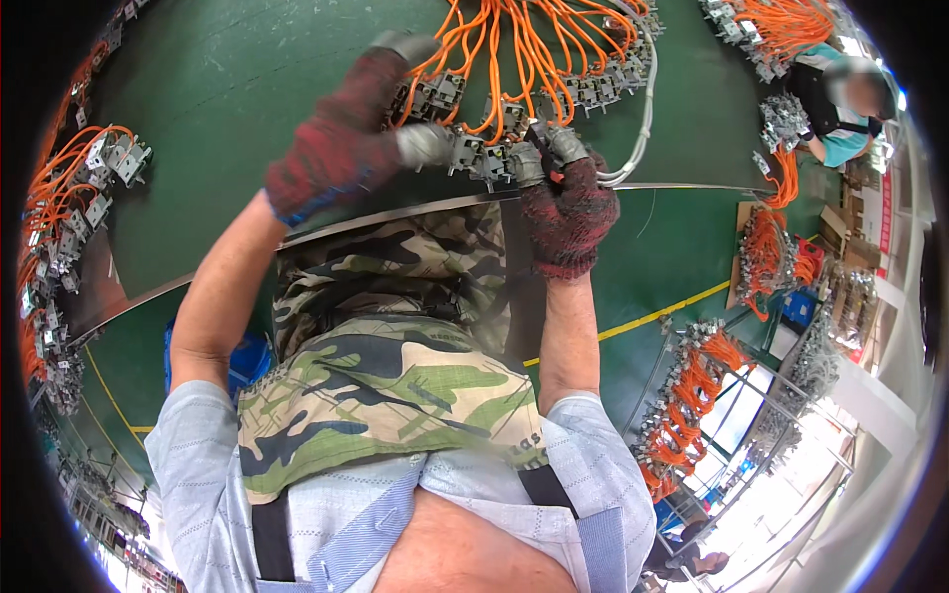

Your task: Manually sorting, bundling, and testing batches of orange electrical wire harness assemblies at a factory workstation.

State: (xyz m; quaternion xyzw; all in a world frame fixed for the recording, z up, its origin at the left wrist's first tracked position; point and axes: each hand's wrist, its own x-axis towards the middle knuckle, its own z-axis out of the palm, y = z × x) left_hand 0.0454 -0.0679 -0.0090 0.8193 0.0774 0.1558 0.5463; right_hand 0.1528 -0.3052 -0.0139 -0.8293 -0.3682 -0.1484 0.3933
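My left hand (341, 148), in a dark red and black glove with grey fingertips, is raised over the near part of the green table. Its thumb and fingers are spread apart, holding nothing, with the thumb tip beside the grey metal connectors (481, 158). My right hand (571, 212), gloved alike, pinches a small black tool (542, 146) with an orange-red part, just right of those connectors. What kind of tool it is, I cannot tell. Orange cables (504, 44) fan out from the connectors toward the far edge of the view. Light grey cables (647, 109) curve down to my right hand.
The green tabletop (227, 79) has a metal front edge close to my camouflage apron (395, 376). More orange cables with connectors (74, 208) lie at far left. Across the table at right, a person (840, 109) sits near other bundles. A rack of cables (692, 395) stands at lower right.
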